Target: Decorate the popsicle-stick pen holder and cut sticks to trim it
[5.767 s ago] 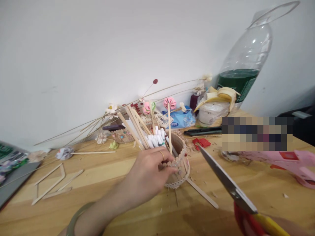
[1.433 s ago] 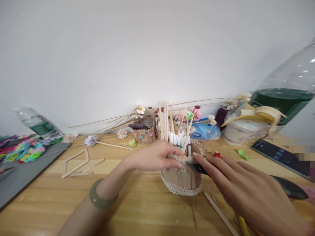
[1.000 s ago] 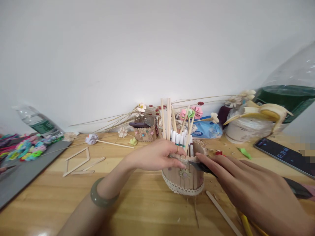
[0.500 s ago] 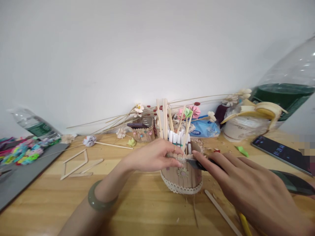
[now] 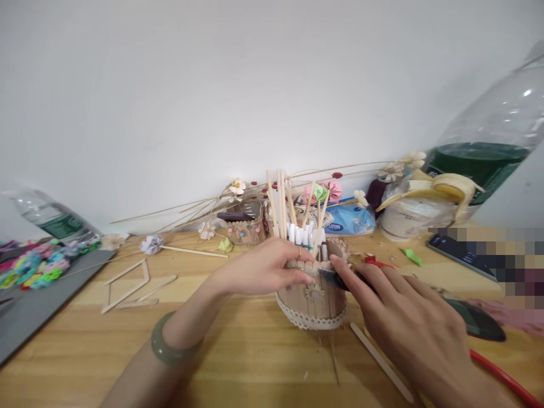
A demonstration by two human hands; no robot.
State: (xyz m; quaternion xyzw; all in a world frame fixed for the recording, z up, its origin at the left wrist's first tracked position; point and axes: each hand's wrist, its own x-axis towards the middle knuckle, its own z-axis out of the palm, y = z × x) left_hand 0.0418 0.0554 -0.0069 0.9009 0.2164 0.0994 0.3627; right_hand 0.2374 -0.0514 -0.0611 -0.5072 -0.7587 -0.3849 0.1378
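A pen holder (image 5: 297, 303) built of wooden craft sticks stands on the table, with a lace band round its base and a small flower on its front. White-capped markers (image 5: 302, 234) and thin wooden sticks (image 5: 281, 198) rise out of it. My left hand (image 5: 267, 266), with a green bangle at the wrist, pinches the holder's front rim between thumb and fingers. My right hand (image 5: 408, 317) is closed round a black knife-like tool (image 5: 334, 278). Its dark tip rests at the rim, right of my left fingertips; the handle is mostly hidden under the palm.
Craft sticks (image 5: 127, 286) form an open shape at left. A loose stick (image 5: 380, 362) lies near my right hand. Behind are a smaller decorated box (image 5: 246, 232), a tissue pack (image 5: 348, 220), a banana peel (image 5: 450, 187) and a large bottle (image 5: 480, 153). A phone (image 5: 457, 258) lies right.
The view has shifted slightly, and a red cord-like thing now shows at lower right. Both hands keep their places at the holder's rim, the dark tool moving only slightly.
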